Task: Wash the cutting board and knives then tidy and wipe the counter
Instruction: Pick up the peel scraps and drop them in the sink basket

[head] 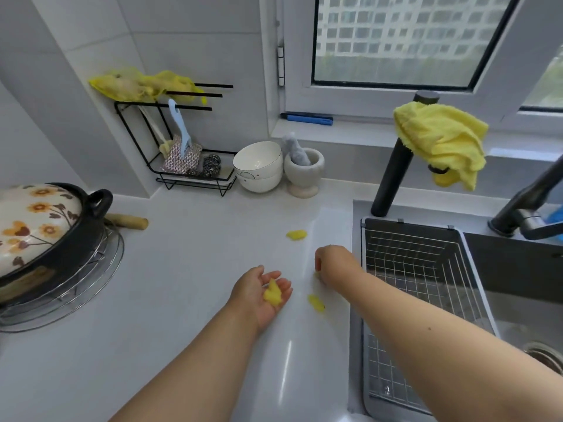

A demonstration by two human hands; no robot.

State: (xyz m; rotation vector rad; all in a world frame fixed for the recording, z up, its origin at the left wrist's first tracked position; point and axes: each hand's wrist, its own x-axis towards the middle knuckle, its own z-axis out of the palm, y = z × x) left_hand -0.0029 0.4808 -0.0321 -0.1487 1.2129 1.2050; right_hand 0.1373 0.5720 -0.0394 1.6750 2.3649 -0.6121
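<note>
My left hand [262,292] lies palm up on the white counter [170,269], fingers relaxed and open, with a yellow peel scrap [272,293] resting loose in the palm. My right hand [333,263] is knuckles up just to its right, near the sink's edge, fingers curled down onto another small yellow scrap [316,275]; whether they pinch it or only touch it I cannot tell. A third scrap [316,303] lies on the counter between my two hands, nearer me, and a fourth [296,235] lies beyond my right hand. Right of my right arm a wire drain basket [417,269] sits in the sink [518,269]. Beyond it a yellow cloth [441,141] hangs over the black faucet [393,175]. Far left of my left hand stands a flowered clay pot [42,229]. Cutting board and knives are out of sight
</note>
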